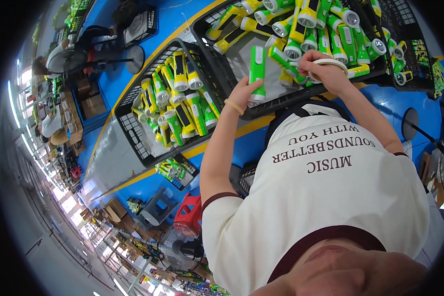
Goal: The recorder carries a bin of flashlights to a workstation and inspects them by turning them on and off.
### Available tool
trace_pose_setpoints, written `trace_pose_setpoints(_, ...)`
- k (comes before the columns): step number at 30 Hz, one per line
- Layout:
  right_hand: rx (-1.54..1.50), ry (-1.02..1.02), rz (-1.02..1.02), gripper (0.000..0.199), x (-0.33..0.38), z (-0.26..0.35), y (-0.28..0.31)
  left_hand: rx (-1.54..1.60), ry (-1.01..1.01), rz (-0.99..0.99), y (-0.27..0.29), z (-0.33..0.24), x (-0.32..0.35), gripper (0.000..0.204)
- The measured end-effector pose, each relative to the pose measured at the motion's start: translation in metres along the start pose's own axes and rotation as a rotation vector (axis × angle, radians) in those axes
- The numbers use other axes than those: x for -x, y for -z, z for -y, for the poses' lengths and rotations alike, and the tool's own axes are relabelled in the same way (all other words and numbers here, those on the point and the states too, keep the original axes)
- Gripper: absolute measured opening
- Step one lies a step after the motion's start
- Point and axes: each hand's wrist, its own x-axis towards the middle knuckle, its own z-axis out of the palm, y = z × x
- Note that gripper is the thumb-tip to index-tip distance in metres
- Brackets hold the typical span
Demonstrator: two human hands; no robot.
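My left hand (244,92) is closed around the lower part of a green and white flashlight (257,64), held upright over the near edge of a black crate. Beside it, my right hand (325,72) has its fingers curled in, and a thin white ring (336,62) that looks like a roll of tape is hooked in them. Whether a piece hangs from those fingertips is too small to tell. Just beyond both hands, loose green and yellow flashlights (308,19) lie heaped on a grey liner (241,52) in the black crate (209,49).
To the left, a second black crate (128,133) holds more flashlights; a third (419,29) stands at the far right. A red stool (188,214), a grey stool (158,207) and a fan (180,249) are at lower left. Another person (59,52) sits at upper left.
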Motion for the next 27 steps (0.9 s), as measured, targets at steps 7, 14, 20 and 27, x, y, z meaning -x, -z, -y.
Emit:
trace_pose_setpoints(7,-0.108,-0.095,0.287,0.015,-0.001,0.024,-0.074,0.391,-0.563,-0.145,-0.052,-0.036,0.063,0.051)
trace_pose_setpoints(14,0.113,-0.032,0.31,0.024,-0.006,0.022,-0.103,0.037,-0.816,-0.339,-0.047,-0.03,0.1,0.049)
trace_pose_setpoints(20,0.404,0.182,0.229,0.029,-0.016,0.01,-0.133,0.722,-0.766,-0.083,-0.021,-0.012,0.11,0.035)
trace_pose_setpoints(27,0.777,0.444,0.338,0.024,-0.027,0.008,-0.153,0.563,-0.584,-0.12,0.021,0.004,0.122,0.029)
